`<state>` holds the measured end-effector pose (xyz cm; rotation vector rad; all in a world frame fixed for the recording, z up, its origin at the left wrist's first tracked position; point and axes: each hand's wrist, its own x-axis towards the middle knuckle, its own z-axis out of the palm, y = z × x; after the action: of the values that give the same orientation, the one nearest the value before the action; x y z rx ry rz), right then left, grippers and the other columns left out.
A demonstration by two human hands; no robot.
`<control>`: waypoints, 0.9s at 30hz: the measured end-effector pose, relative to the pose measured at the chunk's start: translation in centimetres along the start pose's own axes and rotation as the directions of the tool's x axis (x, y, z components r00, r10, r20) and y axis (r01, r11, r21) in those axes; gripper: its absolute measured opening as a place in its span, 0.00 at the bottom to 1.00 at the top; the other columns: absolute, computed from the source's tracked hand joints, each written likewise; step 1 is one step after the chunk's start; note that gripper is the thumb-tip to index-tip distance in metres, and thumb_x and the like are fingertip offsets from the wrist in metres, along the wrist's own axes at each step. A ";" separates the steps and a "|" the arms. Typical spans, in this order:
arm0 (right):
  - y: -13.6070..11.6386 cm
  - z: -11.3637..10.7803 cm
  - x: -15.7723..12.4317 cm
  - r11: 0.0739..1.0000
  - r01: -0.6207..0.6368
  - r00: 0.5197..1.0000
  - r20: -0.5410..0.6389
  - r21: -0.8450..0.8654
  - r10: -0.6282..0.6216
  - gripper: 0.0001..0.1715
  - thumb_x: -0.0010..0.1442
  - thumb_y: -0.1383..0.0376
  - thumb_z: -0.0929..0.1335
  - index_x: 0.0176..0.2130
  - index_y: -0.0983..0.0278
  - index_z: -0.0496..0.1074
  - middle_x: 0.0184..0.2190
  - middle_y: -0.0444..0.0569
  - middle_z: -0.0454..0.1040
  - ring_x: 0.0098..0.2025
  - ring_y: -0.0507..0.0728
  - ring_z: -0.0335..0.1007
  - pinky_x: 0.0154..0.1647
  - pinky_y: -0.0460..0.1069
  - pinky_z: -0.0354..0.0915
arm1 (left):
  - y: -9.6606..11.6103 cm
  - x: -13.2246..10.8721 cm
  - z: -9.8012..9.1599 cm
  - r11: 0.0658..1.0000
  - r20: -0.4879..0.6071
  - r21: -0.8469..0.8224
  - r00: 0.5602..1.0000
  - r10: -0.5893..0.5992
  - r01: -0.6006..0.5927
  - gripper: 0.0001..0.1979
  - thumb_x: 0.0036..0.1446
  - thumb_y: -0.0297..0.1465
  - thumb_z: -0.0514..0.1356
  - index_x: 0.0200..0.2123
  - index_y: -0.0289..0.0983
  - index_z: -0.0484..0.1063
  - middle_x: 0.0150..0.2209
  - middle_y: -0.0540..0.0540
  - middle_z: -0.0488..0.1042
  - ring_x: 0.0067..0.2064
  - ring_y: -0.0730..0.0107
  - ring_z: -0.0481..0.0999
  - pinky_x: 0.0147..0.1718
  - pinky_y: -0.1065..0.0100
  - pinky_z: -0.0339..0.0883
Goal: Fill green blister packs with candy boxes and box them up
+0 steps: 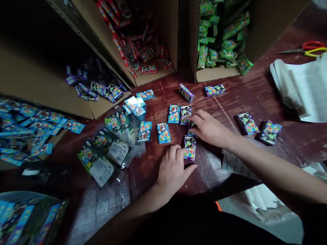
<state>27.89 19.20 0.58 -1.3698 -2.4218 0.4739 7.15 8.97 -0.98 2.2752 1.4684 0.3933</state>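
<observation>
My right hand (208,128) reaches in from the right, its finger and thumb closed on a small purple box (192,130) that they partly cover. My left hand (173,170) lies below, fingers bent against the left edge of another purple box (190,147), thumb along its lower end. Just above my right fingertips lies a purple box (185,115), side by side with a blue box (174,114). Two more blue boxes, one nearer (163,132) and one farther left (144,131), lie flat on the dark red table (159,95).
Cardboard cartons hold blue (28,126), purple (96,88), red (134,51) and green packets (222,41). Clear printed packages (107,152) overlap at left. Loose purple boxes (247,123) lie right. Scissors (307,49) and white paper (304,89) are at far right.
</observation>
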 end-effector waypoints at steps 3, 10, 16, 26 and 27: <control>-0.3 0.2 -0.4 0.989 0.004 1.000 0.019 0.147 -0.007 0.20 0.68 0.67 0.64 0.58 0.61 0.68 0.49 0.54 0.68 0.51 0.62 0.71 0.56 0.60 0.71 | 0.1 -0.7 0.0 0.999 0.027 -0.050 0.999 0.018 -0.016 0.26 0.58 0.41 0.68 0.54 0.39 0.65 0.53 0.40 0.69 0.56 0.52 0.72 0.54 0.51 0.72; 0.5 -0.8 -1.8 0.987 -0.154 0.980 -0.121 0.042 0.158 0.22 0.68 0.64 0.65 0.59 0.65 0.67 0.50 0.58 0.70 0.55 0.67 0.69 0.59 0.63 0.68 | -2.9 0.6 -3.4 0.995 -0.054 0.005 0.994 0.099 -0.099 0.17 0.66 0.36 0.59 0.55 0.39 0.68 0.56 0.40 0.71 0.58 0.53 0.70 0.59 0.52 0.66; 0.1 0.3 -2.8 0.992 -0.121 0.993 0.012 0.020 0.121 0.20 0.68 0.61 0.64 0.57 0.63 0.69 0.46 0.56 0.70 0.51 0.65 0.71 0.56 0.62 0.70 | -6.9 4.7 -5.9 0.975 -0.094 0.220 0.996 0.014 0.007 0.51 0.49 0.46 0.72 0.69 0.35 0.53 0.70 0.32 0.57 0.69 0.38 0.55 0.64 0.40 0.53; -0.3 0.1 -2.3 0.992 -0.119 0.993 0.000 0.049 0.119 0.26 0.66 0.58 0.67 0.61 0.62 0.64 0.51 0.57 0.70 0.56 0.67 0.69 0.60 0.65 0.68 | -7.7 4.6 -5.9 0.993 -0.030 -0.039 0.994 0.109 -0.110 0.43 0.51 0.36 0.67 0.68 0.38 0.56 0.60 0.38 0.65 0.63 0.50 0.64 0.66 0.50 0.57; -0.3 0.1 -2.4 0.992 -0.117 0.993 -0.001 0.052 0.118 0.24 0.67 0.59 0.67 0.60 0.62 0.65 0.50 0.56 0.71 0.55 0.66 0.70 0.59 0.64 0.68 | -7.5 4.1 -5.7 0.989 -0.055 -0.097 0.993 0.103 -0.108 0.42 0.51 0.34 0.66 0.68 0.38 0.56 0.61 0.39 0.63 0.64 0.53 0.64 0.66 0.53 0.57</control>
<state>28.74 16.97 0.36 -1.4953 -2.3177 0.5583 0.36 16.50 0.55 2.2842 1.3247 0.5462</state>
